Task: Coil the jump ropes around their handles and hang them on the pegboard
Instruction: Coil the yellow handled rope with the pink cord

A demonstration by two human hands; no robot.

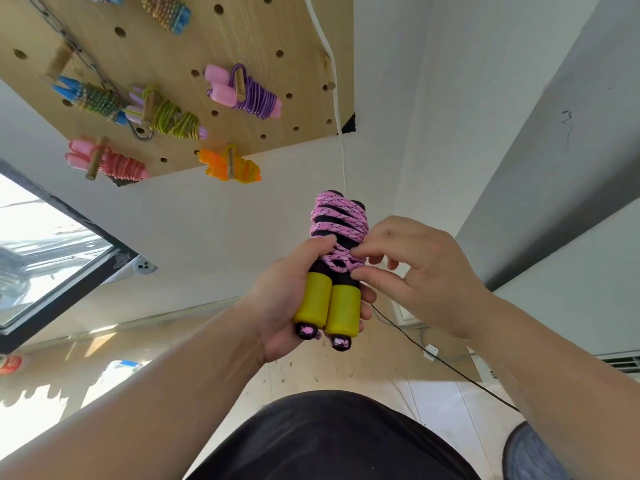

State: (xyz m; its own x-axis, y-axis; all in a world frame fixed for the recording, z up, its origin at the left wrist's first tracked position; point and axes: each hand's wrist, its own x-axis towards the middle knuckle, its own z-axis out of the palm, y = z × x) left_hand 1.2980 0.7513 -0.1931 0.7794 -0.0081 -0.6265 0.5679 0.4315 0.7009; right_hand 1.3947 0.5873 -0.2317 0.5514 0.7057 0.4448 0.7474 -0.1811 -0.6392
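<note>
My left hand [277, 303] grips a pair of black-and-yellow jump rope handles [327, 306] side by side, thumb pressed over the wraps. A pink speckled rope [337, 223] is coiled around their upper black parts. My right hand [415, 271] pinches a loop of that rope at the lower wraps, beside the handles. The wooden pegboard [242, 32] hangs on the wall up and to the left, with several coiled ropes on pegs: purple [249, 93], green [169, 116], orange [232, 166], pink-red [110, 162] and beaded blue-ended ones [93, 98].
A white cord [337, 109] runs down the wall past the pegboard's right edge. A thin black cable [446, 365] crosses the floor under my right arm. A window [52, 258] lies at the left. A grey wall column [554, 168] stands at the right.
</note>
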